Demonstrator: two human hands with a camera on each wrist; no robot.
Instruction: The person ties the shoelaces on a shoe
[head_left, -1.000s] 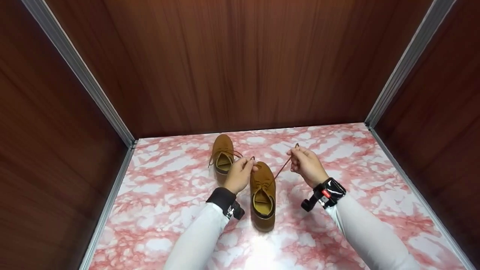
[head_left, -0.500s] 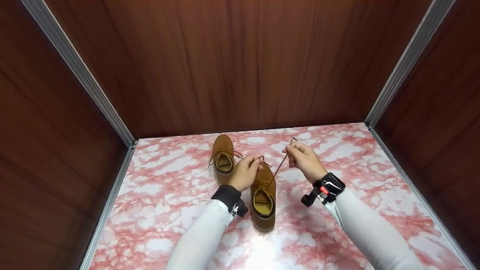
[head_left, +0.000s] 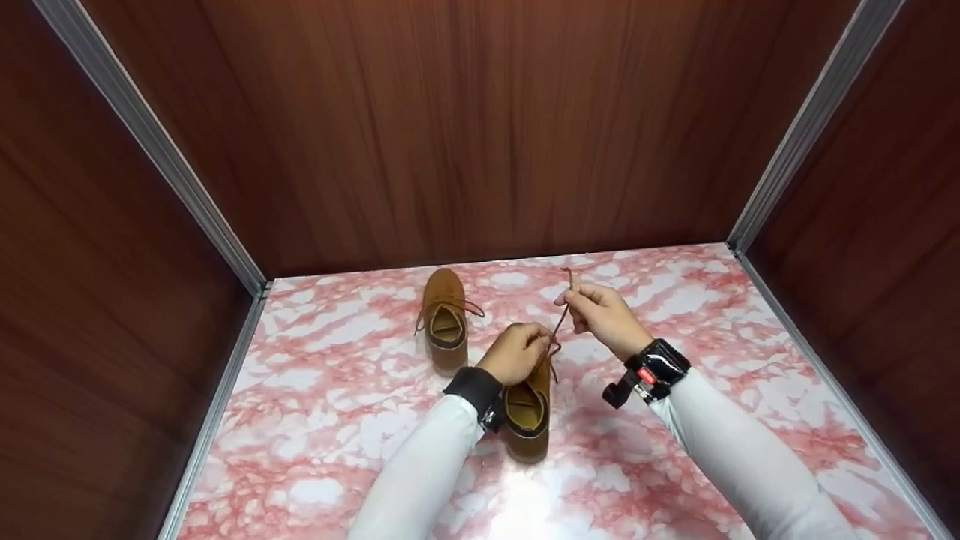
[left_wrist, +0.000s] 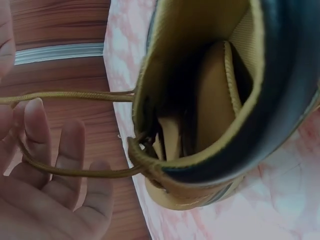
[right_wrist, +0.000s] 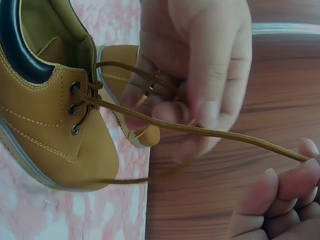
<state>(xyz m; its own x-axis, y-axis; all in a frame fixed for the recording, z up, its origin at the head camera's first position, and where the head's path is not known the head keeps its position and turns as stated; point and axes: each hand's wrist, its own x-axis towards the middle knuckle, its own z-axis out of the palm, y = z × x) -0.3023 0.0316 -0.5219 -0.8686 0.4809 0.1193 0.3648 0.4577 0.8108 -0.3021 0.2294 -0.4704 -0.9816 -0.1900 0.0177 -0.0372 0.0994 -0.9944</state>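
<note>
A tan lace-up shoe stands upright between my arms in the head view, its toe pointing away from me. My left hand is over its front part, covering most of the lacing, and pinches one lace. From an eyelet, the other lace runs taut to my right hand, which pinches it between thumb and fingers; a short free end sticks up past them. The two laces cross at my left fingers in the right wrist view. A loose lace end hangs by the shoe's right side.
A matching tan shoe with loose laces stands just left and farther back. Both shoes are on a red-and-white marbled surface. Brown wood-look panels wall it at the back and sides, with grey metal strips at the corners.
My left hand has moved right with its lace, from beside the shoe's toe to over its front, next to the other lace. My right hand has shifted slightly left, still pinching its lace.
</note>
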